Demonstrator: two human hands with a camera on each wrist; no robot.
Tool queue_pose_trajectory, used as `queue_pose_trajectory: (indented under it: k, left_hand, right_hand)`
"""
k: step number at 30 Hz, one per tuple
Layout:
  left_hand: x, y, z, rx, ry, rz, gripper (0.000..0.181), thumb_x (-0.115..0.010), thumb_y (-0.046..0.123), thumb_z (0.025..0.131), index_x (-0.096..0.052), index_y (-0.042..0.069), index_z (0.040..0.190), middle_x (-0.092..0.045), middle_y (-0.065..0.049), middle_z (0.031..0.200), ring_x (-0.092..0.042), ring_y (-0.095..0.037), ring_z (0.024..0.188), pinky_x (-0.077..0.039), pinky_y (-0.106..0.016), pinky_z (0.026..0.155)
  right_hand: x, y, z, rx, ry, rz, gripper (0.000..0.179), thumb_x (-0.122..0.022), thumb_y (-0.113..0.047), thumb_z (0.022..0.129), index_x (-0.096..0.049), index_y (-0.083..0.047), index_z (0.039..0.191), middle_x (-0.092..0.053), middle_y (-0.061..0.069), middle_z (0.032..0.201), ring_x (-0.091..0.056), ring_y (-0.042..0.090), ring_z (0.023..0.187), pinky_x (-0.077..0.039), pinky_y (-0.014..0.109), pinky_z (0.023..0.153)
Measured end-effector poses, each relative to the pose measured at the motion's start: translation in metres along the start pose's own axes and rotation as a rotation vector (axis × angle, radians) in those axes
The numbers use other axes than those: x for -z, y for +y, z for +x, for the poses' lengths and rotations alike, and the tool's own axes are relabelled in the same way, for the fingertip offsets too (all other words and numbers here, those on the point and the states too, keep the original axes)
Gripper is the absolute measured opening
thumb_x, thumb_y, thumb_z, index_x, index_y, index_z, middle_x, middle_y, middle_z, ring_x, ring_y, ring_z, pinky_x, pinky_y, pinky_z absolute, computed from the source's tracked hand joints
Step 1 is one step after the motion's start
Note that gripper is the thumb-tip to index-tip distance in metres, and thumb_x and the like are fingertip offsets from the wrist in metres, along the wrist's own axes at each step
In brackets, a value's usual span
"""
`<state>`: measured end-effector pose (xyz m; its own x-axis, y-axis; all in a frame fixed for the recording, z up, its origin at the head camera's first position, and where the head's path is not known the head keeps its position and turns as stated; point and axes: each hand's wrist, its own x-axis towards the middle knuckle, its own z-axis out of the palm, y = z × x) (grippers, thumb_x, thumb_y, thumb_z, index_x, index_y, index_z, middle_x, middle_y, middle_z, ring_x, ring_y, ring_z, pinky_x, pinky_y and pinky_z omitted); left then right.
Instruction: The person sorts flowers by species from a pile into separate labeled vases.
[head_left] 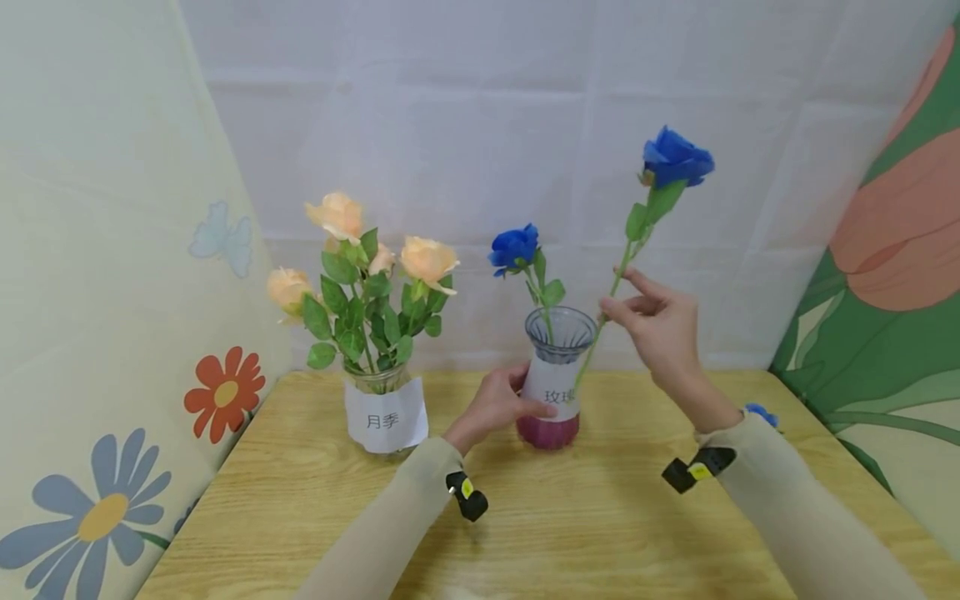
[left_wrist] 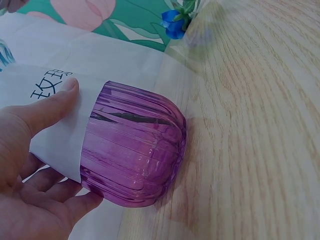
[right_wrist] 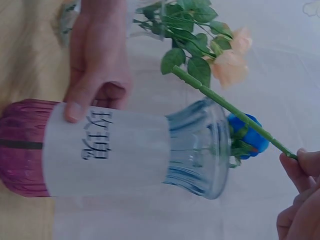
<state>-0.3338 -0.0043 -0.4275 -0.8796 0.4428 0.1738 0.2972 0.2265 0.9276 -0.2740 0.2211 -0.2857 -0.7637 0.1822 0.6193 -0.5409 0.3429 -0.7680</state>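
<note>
My left hand [head_left: 504,402] grips the lower part of a glass vase [head_left: 550,432] with a purple base, a bluish fluted rim and a white paper label [right_wrist: 130,150]. One blue rose [head_left: 514,249] stands in it, leaning left. With thumb and fingertips, my right hand [head_left: 660,325] pinches the green stem [right_wrist: 225,102] of a second blue rose [head_left: 677,158], its bloom held high to the right. That stem slants down past the vase's right side in the head view; its cut end is in front of the rim in the right wrist view.
To the left, a clear glass jar [head_left: 381,379] with a white label holds several peach roses [head_left: 429,260]. Another blue bloom [left_wrist: 174,24] lies on the wooden table [head_left: 525,533] at the right, partly behind my right sleeve in the head view. A white cloth [head_left: 480,125] hangs behind.
</note>
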Motion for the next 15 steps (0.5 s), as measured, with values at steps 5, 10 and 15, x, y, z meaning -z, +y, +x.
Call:
queue_pose_trajectory:
  k: [5,10,15]
  left_hand:
    - [0.0,0.001,0.0,0.006,0.002,-0.013,0.071,-0.096,0.022,0.078,-0.066,0.014,0.141,-0.072,-0.003,0.133,-0.067,-0.023,0.122,-0.052,-0.043,0.106]
    - [0.0,0.003,-0.001,0.017,0.008,-0.008,0.072,-0.096,0.022,0.078,-0.066,0.014,0.142,-0.071,-0.003,0.133,-0.067,-0.023,0.122,-0.052,-0.043,0.106]
    - [0.0,0.003,-0.001,0.014,0.006,0.0,0.071,-0.096,0.022,0.077,-0.067,0.014,0.141,-0.072,-0.002,0.132,-0.067,-0.022,0.121,-0.052,-0.042,0.106]
  right_hand:
    - [-0.001,-0.012,0.023,-0.005,0.073,0.076,0.042,-0.083,-0.006,0.092,-0.071,-0.004,0.133,-0.076,-0.012,0.076,-0.042,0.003,0.042,-0.022,0.02,0.04]
    - [-0.002,-0.019,0.042,-0.018,0.136,0.077,0.048,-0.084,-0.01,0.092,-0.068,-0.006,0.137,-0.077,-0.01,0.078,-0.054,-0.001,0.047,-0.023,0.022,0.042]
    - [-0.005,-0.013,0.052,0.005,0.141,0.043,0.051,-0.083,-0.012,0.094,-0.064,-0.006,0.141,-0.079,-0.002,0.084,-0.059,0.002,0.051,-0.024,0.021,0.041]
